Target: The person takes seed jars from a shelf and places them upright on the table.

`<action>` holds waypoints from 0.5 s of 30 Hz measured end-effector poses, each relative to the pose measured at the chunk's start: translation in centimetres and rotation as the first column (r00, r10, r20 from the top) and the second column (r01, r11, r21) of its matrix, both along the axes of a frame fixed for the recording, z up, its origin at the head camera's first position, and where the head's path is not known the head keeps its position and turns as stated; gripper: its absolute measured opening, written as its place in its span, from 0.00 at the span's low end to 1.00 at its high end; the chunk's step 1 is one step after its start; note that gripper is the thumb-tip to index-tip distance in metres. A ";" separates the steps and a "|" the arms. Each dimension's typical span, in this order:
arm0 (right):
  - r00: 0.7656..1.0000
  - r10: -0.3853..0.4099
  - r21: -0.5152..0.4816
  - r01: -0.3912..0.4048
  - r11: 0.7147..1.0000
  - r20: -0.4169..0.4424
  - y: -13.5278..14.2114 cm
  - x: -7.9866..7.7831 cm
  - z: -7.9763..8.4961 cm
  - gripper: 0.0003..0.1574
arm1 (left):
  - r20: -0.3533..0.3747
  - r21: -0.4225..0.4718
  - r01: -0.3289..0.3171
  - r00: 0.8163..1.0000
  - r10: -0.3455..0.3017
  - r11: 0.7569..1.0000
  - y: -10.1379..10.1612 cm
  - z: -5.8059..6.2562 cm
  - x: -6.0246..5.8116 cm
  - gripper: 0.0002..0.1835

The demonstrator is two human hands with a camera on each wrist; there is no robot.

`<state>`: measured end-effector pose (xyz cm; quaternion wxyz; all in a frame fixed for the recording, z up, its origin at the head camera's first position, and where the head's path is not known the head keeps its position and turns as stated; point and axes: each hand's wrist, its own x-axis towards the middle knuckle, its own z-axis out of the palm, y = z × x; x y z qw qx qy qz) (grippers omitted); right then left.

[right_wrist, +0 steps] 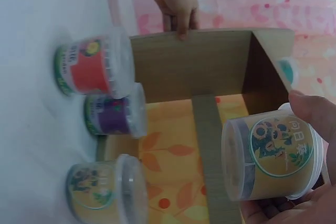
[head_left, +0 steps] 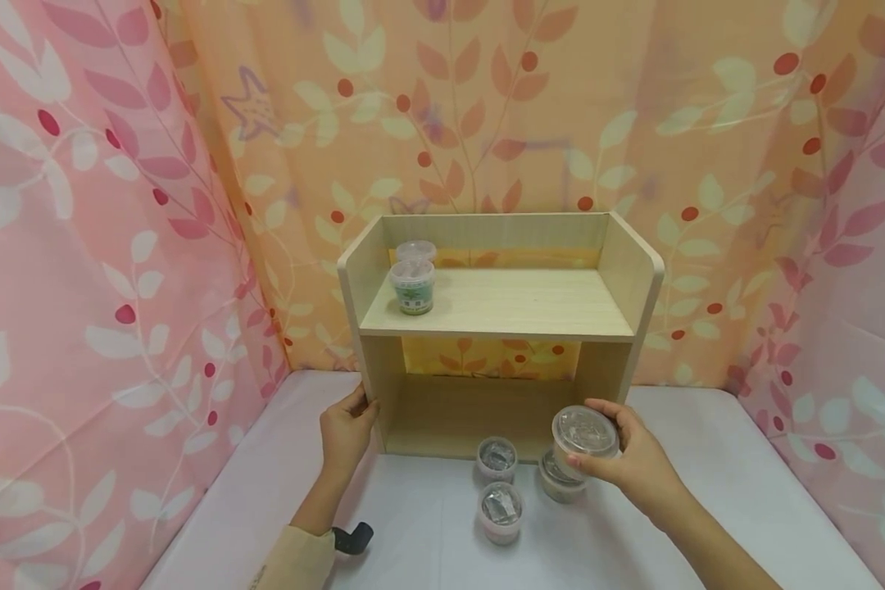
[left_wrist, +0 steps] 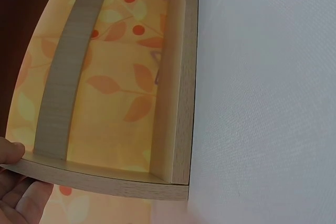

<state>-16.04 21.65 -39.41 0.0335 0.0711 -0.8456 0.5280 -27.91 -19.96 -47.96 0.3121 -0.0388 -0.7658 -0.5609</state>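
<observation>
Your right hand [head_left: 640,463] grips a tub [head_left: 584,434], likely light and slippery, best held round its sides, while your left hand [head_left: 345,434] pinches the shelf [head_left: 524,301].

Two tubs [head_left: 413,293] stand upper left on the shelf [head_left: 516,299]; three more tubs [head_left: 501,533] before it. My left hand [head_left: 348,428] is at its left side, my right hand [head_left: 637,463] before its right.

PLACE: curtained booth [head_left: 118,246] | floral curtains [head_left: 487,123] on three sides | white-covered table [head_left: 413,524] inside
</observation>
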 end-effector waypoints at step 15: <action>0.999 -0.016 0.015 0.015 1.000 0.050 0.6 0.8 -4.9 0.57 | 0.007 0.003 0.014 1.000 -0.014 1.000 0.0 0.1 0.1 0.21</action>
